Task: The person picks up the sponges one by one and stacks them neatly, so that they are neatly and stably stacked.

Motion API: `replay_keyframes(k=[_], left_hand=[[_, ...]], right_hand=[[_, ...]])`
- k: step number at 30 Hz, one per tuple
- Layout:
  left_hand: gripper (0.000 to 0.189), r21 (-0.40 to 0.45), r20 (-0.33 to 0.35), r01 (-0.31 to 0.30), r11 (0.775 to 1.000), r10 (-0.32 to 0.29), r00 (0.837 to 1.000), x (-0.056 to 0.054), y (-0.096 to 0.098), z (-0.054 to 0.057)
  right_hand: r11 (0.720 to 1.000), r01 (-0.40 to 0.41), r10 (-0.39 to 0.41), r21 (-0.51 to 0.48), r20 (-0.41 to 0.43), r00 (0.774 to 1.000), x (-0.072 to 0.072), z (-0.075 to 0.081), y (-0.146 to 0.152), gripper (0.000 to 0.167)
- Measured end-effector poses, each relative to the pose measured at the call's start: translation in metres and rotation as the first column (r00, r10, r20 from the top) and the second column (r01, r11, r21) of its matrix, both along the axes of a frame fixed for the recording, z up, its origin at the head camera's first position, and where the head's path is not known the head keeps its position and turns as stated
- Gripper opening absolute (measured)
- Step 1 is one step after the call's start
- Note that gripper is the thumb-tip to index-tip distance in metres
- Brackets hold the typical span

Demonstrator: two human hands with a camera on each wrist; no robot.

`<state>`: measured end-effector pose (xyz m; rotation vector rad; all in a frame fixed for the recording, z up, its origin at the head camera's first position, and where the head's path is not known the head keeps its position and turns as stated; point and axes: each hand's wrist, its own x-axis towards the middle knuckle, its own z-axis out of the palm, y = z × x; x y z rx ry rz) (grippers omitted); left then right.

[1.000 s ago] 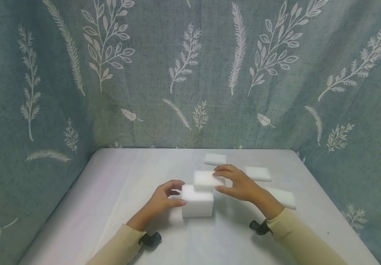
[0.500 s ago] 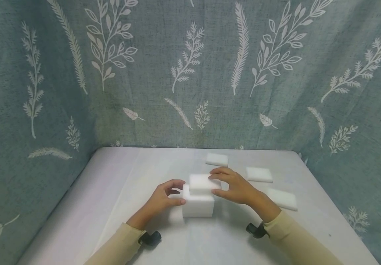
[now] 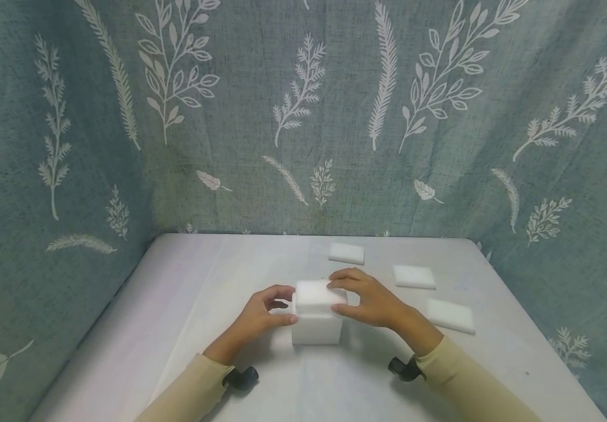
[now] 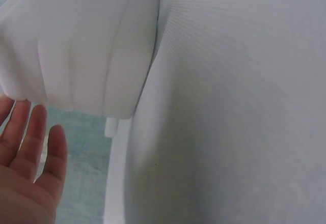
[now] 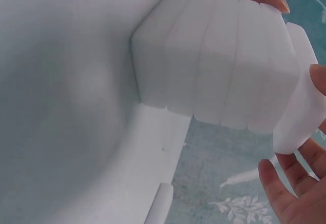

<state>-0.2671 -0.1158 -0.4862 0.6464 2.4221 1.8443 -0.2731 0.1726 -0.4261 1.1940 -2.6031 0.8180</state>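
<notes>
Several white sponge-like blocks form a stack in the head view, its layers plain in the right wrist view. My left hand holds the stack's left side near the top, thumb at the front corner and fingers toward the back. My right hand grips a white sponge by its right end, thumb in front and fingers behind. That sponge lies over the stack's top, slightly out of line with the layers below. In the left wrist view, the left fingertips are beside the stack's upper edge.
Three loose white sponges lie on the white table: one at the back, another at the back right, a third near the right forearm. A leaf-patterned green curtain surrounds the table's back and sides.
My right hand has moved left and slightly down, bringing its sponge from the stack's back right over the top. My left hand has kept its place at the stack.
</notes>
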Motion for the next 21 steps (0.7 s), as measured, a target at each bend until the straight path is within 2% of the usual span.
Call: replay_keyframes(k=[11, 21], left_hand=[[0.050, 0.011, -0.041, 0.007, 1.000, -0.007, 0.999, -0.0038, -0.0002, -0.0020], [0.052, -0.012, -0.011, -0.003, 1.000, 0.003, 1.000, -0.0009, 0.0006, 0.0009]], right_hand=[[0.999, -0.033, 0.033, 0.003, -0.034, 0.999, 0.0036, -0.0006, -0.0055, 0.039], [0.999, -0.044, 0.045, 0.025, -0.037, 0.998, 0.0041, -0.0029, -0.0047, 0.039]])
